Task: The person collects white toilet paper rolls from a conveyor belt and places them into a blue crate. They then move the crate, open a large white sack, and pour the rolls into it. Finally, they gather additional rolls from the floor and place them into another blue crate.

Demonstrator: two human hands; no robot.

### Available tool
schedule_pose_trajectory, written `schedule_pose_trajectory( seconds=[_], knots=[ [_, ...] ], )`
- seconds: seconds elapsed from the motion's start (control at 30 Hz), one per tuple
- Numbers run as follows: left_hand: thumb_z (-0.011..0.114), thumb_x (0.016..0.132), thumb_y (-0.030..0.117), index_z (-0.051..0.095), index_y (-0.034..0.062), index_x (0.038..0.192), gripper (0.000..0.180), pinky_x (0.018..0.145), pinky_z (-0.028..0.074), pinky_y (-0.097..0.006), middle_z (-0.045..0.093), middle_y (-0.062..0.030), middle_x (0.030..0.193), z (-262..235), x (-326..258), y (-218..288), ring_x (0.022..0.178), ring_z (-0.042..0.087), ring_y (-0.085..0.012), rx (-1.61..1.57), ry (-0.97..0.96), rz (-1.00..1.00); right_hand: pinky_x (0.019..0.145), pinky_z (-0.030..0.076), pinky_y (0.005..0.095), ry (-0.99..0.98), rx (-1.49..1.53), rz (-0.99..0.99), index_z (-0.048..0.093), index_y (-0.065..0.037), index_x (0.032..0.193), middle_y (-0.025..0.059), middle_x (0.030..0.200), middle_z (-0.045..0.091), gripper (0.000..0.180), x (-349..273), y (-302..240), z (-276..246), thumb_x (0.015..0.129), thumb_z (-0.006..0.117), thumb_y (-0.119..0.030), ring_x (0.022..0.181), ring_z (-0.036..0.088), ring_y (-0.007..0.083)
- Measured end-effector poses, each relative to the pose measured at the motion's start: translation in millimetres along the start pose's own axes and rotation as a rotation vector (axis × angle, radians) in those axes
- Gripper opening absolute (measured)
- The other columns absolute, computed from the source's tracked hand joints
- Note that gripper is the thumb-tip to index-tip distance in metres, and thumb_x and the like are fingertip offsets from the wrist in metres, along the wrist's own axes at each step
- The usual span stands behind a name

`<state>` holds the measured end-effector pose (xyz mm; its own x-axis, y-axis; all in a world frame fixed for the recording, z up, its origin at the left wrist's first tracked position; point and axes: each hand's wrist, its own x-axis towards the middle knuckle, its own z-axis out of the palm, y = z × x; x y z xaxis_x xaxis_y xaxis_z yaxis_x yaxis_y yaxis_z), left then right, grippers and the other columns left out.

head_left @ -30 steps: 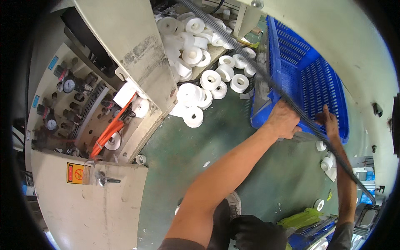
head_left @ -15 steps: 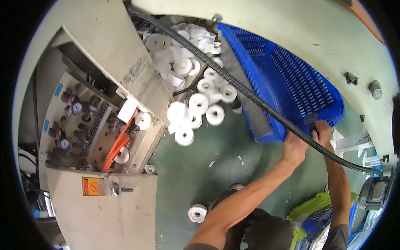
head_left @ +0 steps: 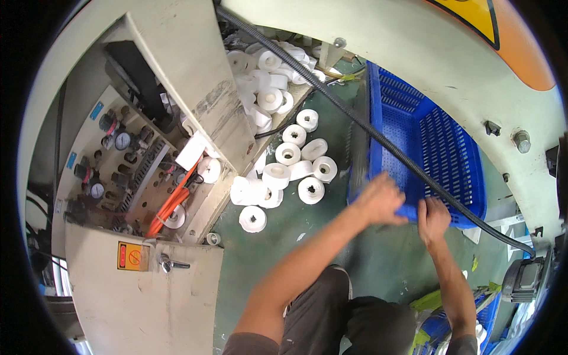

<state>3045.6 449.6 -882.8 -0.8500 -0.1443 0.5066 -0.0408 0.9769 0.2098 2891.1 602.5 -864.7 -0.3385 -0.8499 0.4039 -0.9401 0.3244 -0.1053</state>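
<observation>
A long blue plastic crate (head_left: pixel 399 127) with slotted walls rests on the floor in front of me, its near end toward my knees. My right hand (head_left: pixel 433 219) has its fingers curled over the crate's near rim. At the near left corner is my left hand (head_left: pixel 381 198), smeared by motion, so its grip on the rim cannot be made out. A grey strip (head_left: pixel 357 148) runs along the outside of the crate's left wall. To the left, several white rolls (head_left: pixel 288 154) with hollow cores lie loose on the floor.
A heap of white rolls (head_left: pixel 269 97) sits beside the beige machine cabinet (head_left: pixel 142 290), whose open bay shows gauges and orange hose (head_left: pixel 168 210). A black corrugated conduit (head_left: pixel 355 118) crosses above the crate. Another blue crate (head_left: pixel 488 313) and green-yellow wrapping (head_left: pixel 429 302) lie lower right.
The crate has swung round to point more straight away from me. My left hand has shifted left along its near end to the corner; my right hand stays at the near rim.
</observation>
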Motion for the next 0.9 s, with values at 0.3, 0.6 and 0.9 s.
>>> schedule_pose_trajectory(
  seconds=[0.3,0.6,0.9],
  knots=[
    [0.066,0.086,0.033,0.045,0.0001,0.132,0.061,0.109,0.029,-0.055,0.039,-0.0212,0.144,-27,-42,-124,0.135,0.036,-0.0374,0.097,0.38,-0.663,0.069,0.053,0.0464,-0.364,-0.075,-0.192,0.057,0.001,0.109,0.0254,0.088,0.065,0.053,144,-76,26,0.093,0.052,-0.049,0.081,0.066,0.0396],
    [0.062,0.087,0.023,0.061,0.0078,0.112,0.029,0.079,0.051,-0.045,0.067,-0.0144,0.104,-26,-444,163,0.092,0.064,-0.0383,-0.158,0.027,-1.523,0.063,0.054,0.0469,-0.056,-0.122,-0.342,0.058,0.003,0.104,0.0234,0.078,0.066,0.053,276,-80,116,0.095,0.048,-0.048,0.072,0.066,0.0398],
    [0.064,0.088,0.016,0.061,0.0102,0.112,0.025,0.071,0.054,-0.051,0.067,-0.0177,0.104,-20,-564,442,0.085,0.066,-0.0399,-0.419,-0.11,-2.256,0.073,0.054,0.0484,-0.039,-0.03,-0.173,0.061,0.004,0.097,0.0256,0.088,0.066,0.045,377,-164,177,0.093,0.049,-0.039,0.086,0.067,0.0408]
  ],
)
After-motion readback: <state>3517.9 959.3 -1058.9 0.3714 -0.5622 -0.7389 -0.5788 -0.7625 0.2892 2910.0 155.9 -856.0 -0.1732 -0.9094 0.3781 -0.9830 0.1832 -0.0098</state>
